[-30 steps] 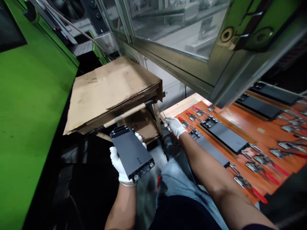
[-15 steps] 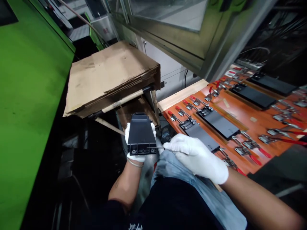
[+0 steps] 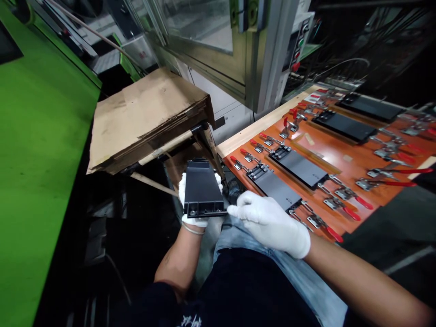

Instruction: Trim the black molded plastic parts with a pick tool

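My left hand (image 3: pixel 192 220), in a white glove, grips a flat black plastic housing (image 3: pixel 201 188) from underneath, its open end with screw bosses facing me. My right hand (image 3: pixel 270 222), also gloved, is closed in a pinch at the housing's near right corner; a thin tool in it is barely visible there. Both hands hover above my lap, just left of the orange jig board (image 3: pixel 327 156).
The orange jig board holds several black housings (image 3: pixel 298 168) clamped by red-handled toggle clamps (image 3: pixel 347 211). A stack of cardboard (image 3: pixel 143 113) sits on a frame ahead. A green machine panel (image 3: pixel 41 159) stands at left, a glazed machine enclosure (image 3: pixel 218 32) behind.
My right hand left the board's corner and came to the housing's near end. My left hand turned the housing end-on toward me. The view shifted left across the board.
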Motion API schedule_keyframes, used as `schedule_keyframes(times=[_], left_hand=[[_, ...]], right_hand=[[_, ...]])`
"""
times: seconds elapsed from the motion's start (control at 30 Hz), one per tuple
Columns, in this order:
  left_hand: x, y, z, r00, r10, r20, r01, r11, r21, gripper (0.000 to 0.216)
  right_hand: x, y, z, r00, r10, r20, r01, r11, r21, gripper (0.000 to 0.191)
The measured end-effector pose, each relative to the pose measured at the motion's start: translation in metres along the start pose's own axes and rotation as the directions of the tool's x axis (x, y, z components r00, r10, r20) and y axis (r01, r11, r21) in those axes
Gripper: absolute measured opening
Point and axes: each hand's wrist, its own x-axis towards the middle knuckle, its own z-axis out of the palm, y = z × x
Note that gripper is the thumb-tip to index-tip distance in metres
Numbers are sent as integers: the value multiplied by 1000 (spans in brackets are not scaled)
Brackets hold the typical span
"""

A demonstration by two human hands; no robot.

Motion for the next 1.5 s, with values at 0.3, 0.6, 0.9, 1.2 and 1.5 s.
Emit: schedule_keyframes(times=[0.3,0.6,0.9,1.2,1.5], left_hand=[[7,-6,-1,1000,-11,27,10,1000,22,73],[13,-10,-3,999,-12,30,11,999,48,72],[16,-10,-1,1000,-9,-1,9,998,61,70],[18,-16,-4,998,42,43,-44,998,50,70],[18,-19,-2,998,43,44,-44,999,12,68]], right_hand=[[-8,8,-3,1000,-10,1,10,999,45,32],[-13,14,3,999,16,-45,-9,988,152,30],[-12,11,4,997,70,-14,-66,984,165,27],[-1,1,12,990,142,-19,-139,983,116,26],[1,0,7,994,108,-5,-107,990,92,26]])
